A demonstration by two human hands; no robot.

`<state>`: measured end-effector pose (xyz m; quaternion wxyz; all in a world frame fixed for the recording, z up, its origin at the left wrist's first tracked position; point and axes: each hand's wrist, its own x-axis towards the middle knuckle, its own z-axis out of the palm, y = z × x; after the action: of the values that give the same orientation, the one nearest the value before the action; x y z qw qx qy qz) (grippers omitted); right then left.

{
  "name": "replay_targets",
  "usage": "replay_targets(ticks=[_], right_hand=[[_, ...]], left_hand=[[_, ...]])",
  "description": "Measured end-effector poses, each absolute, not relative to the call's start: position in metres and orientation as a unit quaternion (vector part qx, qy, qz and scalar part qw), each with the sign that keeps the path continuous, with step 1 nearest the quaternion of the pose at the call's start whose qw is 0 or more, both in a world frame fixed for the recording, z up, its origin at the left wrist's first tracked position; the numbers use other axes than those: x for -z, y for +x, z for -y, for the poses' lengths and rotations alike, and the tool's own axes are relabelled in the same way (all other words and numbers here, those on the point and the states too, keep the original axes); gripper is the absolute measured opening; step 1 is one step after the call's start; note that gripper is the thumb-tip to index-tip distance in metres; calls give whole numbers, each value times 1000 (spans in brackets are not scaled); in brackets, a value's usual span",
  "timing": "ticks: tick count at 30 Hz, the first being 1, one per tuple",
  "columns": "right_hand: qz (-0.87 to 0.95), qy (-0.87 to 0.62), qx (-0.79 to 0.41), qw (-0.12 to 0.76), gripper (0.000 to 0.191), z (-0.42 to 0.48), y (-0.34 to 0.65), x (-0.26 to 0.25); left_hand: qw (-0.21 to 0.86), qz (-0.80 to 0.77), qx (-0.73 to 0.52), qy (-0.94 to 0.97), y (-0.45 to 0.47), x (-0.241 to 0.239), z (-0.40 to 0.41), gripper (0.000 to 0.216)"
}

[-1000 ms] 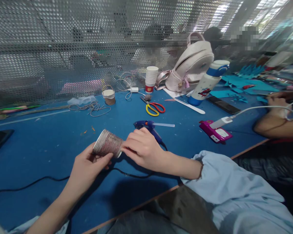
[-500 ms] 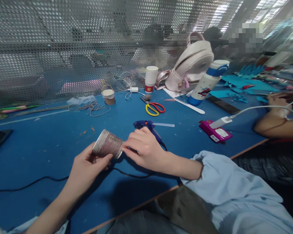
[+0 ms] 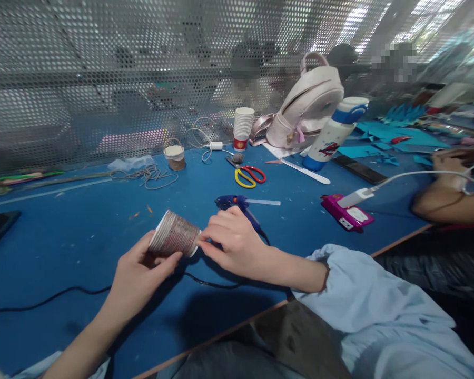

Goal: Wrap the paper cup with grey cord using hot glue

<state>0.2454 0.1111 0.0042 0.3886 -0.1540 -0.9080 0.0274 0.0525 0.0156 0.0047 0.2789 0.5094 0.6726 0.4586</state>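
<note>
My left hand [image 3: 144, 266] holds a paper cup [image 3: 175, 234] wound with grey-brown string, tilted on its side with the wide rim to the left. The thumb lies along the cup's lower side. At the narrow base, on the right, my right hand [image 3: 233, 239] has its fingertips pinched together; whatever they grip is too small to make out. Just behind the right hand lies a blue glue gun [image 3: 233, 201] with a clear glue stick [image 3: 264, 202] in its back end. Its lower handle is partly hidden by that hand.
Farther back lie scissors [image 3: 247, 173], loose grey string [image 3: 152, 176], a small wrapped cup [image 3: 176, 158] and stacked paper cups [image 3: 243, 126]. A bottle [image 3: 334, 137], backpack [image 3: 308, 108] and magenta power strip [image 3: 345, 213] stand right. Another person's arm [image 3: 450, 189] rests at far right.
Almost nothing differs. Both hands keep the same hold at the cup, and the whole view has shifted very slightly.
</note>
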Motion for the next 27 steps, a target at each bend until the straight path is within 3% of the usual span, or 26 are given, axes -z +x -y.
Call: replay_targets(ticks=[21,27], right_hand=[[899,-160,-51,404,20,-112,246,-4],[890,-201,-112,395,18,-116,246,-3]], left_hand=[[245,-649,-467,549,51,-1,-15,19],[262,-650,-474,533,49,-4,-16,22]])
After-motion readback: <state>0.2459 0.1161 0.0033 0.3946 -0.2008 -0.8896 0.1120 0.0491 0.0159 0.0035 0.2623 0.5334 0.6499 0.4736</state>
